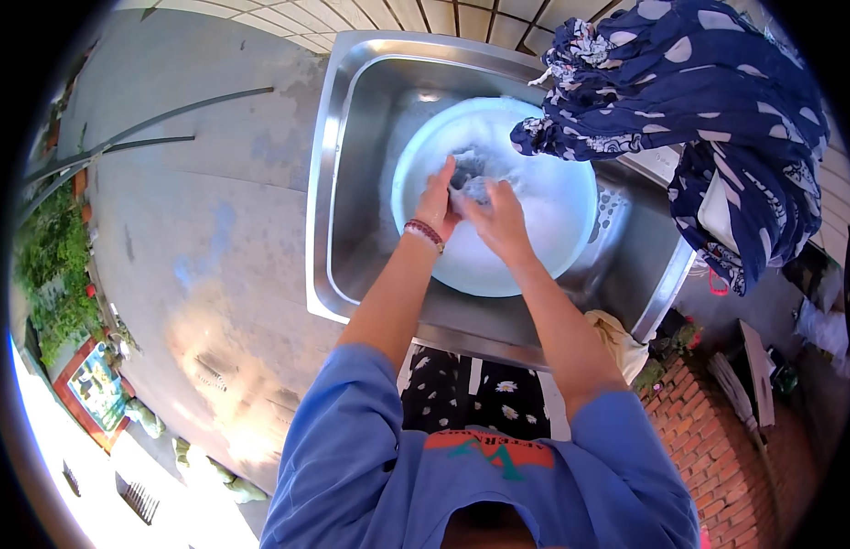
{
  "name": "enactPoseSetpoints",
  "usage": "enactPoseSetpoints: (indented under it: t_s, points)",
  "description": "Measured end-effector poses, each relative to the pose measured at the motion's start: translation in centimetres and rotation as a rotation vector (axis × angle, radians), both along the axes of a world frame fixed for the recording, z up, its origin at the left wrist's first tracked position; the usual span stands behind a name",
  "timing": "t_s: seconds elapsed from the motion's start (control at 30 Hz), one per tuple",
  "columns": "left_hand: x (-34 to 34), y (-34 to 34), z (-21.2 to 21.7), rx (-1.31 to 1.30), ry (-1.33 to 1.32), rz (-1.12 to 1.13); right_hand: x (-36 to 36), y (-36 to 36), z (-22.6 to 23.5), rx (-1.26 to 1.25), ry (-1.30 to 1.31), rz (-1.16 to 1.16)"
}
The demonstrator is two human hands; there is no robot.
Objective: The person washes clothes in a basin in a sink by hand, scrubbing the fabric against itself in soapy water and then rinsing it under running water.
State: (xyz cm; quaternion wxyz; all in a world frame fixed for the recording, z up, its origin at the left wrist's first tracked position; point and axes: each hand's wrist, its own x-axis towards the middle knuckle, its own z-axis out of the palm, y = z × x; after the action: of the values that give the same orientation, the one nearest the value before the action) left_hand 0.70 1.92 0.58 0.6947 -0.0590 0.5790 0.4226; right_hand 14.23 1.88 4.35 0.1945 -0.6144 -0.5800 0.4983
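Left hand: left hand (434, 203) in basin, fingers closed on near-left side of grey cloth, fingertips pointing away from the body.
Right hand: right hand (502, 227), fingers bent, narrow, gripping right side of same cloth; exact grip partly hidden.
Cloth: wet grey cloth (469, 174), bunched between the two sets of fingers, sudsy.
Suds: white suds (535, 215) around and below the fingers, filling much of basin.
Basin: round light-blue basin (587, 206), encircles the fingers, stands in sink.
Sink: stainless steel sink (321, 220), rim well outside the fingers on all sides; wet patch with droplets right of basin.
Bracelet: reddish beaded bracelet (423, 234) on left wrist, just behind left fingers.
Spotted fabric: navy fabric with white spots (690, 82), heaped right of and beyond right fingers, one end hanging over basin edge.
Pale cloth: cream cloth (617, 343) at sink's near edge, right of and nearer the body than right fingers.
Wall: tiled wall (388, 14), beyond the fingers, past sink's far rim.
Floor: grey concrete floor (215, 174), well left of left fingers.
Bricks: red brick paving (709, 448), well right, nearer the body than right fingers.
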Motion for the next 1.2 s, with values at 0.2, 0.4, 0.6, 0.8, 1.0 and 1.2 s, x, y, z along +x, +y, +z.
enactPoseSetpoints:
  t_s: [0.2, 0.4, 0.6, 0.8, 1.0, 1.2]
  points:
    - [1.1, 1.0, 2.0, -0.034, -0.108, 0.057, -3.4, -3.4, 3.6, 0.354, -0.037, 0.015]
    - [3.9, -1.0, 4.2, -0.104, -0.015, 0.084, 0.3, 4.7, -0.9, 0.042, -0.356, -0.123]
    - [4.5, -4.5, 3.3, -0.114, -0.137, -0.113, 2.2, 6.3, -2.6, -0.05, 0.113, -0.017]
    - [1.4, -5.0, 0.4, -0.167, 0.175, -0.264, 1.9, 0.5, -5.1, 0.066, -0.689, 0.489]
    - [0.2, -3.2, -0.7, -0.229, 0.506, -0.216, 2.5, 1.0, -3.9, -0.081, -0.459, 0.083]
    - [1.0, 1.3, 2.8, -0.018, -0.374, -0.035, -0.7, -4.0, 5.2, 0.309, 0.02, 0.083]
